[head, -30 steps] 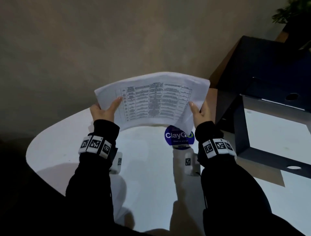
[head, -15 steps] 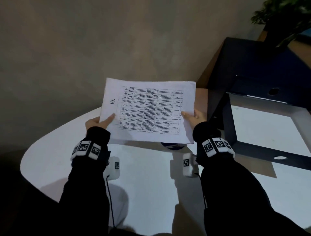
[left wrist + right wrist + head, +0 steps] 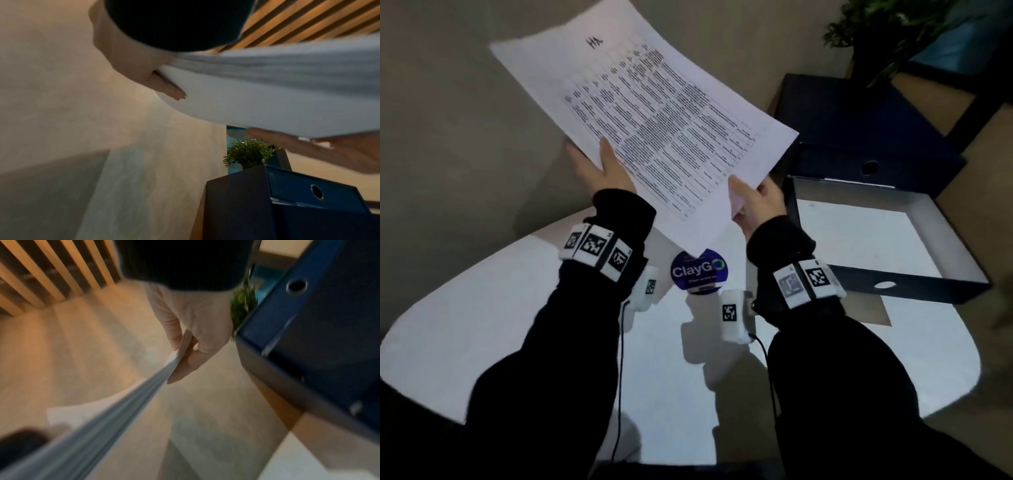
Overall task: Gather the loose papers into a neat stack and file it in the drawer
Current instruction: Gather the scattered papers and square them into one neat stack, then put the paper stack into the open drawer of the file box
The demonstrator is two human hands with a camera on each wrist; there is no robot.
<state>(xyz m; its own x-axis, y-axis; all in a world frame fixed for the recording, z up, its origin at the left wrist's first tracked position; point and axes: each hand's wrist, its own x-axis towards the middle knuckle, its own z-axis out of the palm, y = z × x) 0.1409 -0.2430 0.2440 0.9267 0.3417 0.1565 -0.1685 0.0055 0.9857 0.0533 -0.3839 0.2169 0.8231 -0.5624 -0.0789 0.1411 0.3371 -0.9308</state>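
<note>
A stack of white printed papers (image 3: 654,113) is held up in the air above the white table (image 3: 482,325), turned at a slant. My left hand (image 3: 599,168) pinches its left edge, thumb on top. My right hand (image 3: 753,202) pinches the near right corner, thumb on top. The left wrist view shows the stack's (image 3: 267,91) underside with fingers below it. In the right wrist view the stack's (image 3: 123,410) layered edge runs out from between thumb and fingers. The open drawer (image 3: 959,246), white inside, sticks out of a dark blue cabinet (image 3: 859,130) to the right.
A round blue ClayGo sticker (image 3: 698,270) lies on the table below the papers. A potted plant (image 3: 900,31) stands on top of the cabinet. A plain wall is behind the table. A second drawer front (image 3: 308,191) with a round hole sits above the open one.
Both hands have lifted the stack higher and swung it counter-clockwise, so its far end now points up and left. The head view has shifted closer.
</note>
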